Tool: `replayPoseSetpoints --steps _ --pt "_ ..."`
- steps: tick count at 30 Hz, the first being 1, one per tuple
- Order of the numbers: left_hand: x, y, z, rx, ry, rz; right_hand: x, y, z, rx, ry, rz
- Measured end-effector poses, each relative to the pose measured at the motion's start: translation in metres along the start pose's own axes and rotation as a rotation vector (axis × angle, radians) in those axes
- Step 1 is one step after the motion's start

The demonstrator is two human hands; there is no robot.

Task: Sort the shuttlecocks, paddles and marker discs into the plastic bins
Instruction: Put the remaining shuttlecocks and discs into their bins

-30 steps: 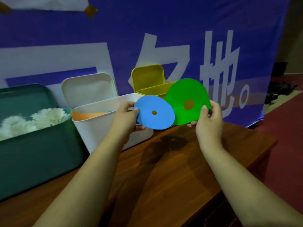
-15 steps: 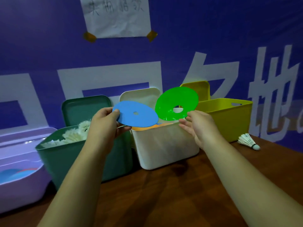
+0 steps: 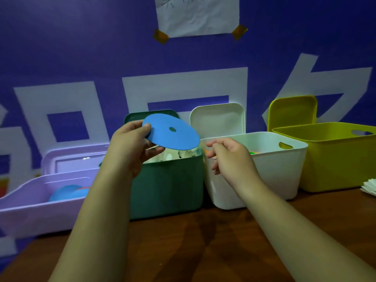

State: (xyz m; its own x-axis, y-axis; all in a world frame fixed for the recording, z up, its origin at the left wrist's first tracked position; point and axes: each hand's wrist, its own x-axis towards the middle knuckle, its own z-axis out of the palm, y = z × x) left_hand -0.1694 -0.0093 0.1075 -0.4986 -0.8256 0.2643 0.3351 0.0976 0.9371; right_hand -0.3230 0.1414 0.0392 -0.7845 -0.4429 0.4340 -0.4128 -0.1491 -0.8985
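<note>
You are pinching the flat round blue plastic marker disc by its edge in your left hand, holding it tilted above the dark green plastic bin, your right hand hovering empty, fingers loosely curled, at the left rim of the white plastic bin

A lilac bin, green bin, white bin and yellow bin stand close-set along the tabletop's far edge, walling it off. Each is reachable only from above, and the blue marker disc in the left hand overhangs the green bin's mouth. Bare wood spans the near edge, with a shuttlecock at the right edge.
</note>
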Motion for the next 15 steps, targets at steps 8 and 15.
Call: replayPoseSetpoints --steps 8,15 --pt "0.019 0.028 -0.101 -0.065 0.229 0.108 -0.027 -0.054 0.109 0.265 -0.373 0.030" --pt "0.055 0.020 -0.193 -0.068 0.488 0.158 -0.037 -0.046 0.173 0.290 -0.487 0.092"
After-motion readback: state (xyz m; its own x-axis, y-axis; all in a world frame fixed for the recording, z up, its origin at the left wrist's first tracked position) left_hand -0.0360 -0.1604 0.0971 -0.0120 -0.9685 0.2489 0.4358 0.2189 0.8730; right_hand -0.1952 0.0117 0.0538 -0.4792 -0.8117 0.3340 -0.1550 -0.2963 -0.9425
